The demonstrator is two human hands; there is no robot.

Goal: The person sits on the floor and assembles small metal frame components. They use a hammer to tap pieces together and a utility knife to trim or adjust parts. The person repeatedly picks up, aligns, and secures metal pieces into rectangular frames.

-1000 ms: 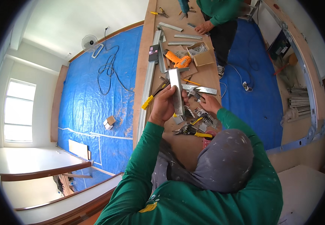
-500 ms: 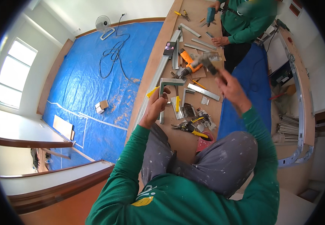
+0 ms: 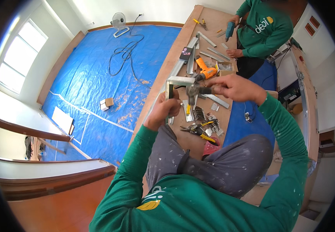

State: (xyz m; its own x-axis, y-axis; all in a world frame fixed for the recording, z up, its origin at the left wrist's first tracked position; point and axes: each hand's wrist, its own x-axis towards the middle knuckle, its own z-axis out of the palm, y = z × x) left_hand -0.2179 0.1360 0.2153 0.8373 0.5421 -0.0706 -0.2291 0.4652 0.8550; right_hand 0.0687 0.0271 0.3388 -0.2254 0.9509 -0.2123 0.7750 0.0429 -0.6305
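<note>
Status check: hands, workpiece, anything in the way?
Left hand gripping bent metal channel. Right hand holding hammer, head beside channel, contact unclear. Orange drill close beyond, possibly in the way.

Between one and two o'clock, we made out short white lettering on the co-worker's green shirt [image 3: 266,38], with a small yellow emblem [image 3: 270,19] beside it. At six o'clock, we saw partly creased white letters above a yellow emblem on the wearer's own green shirt [image 3: 198,205]. Near twelve, the dark phone's [image 3: 185,53] screen was too small to read.
</note>
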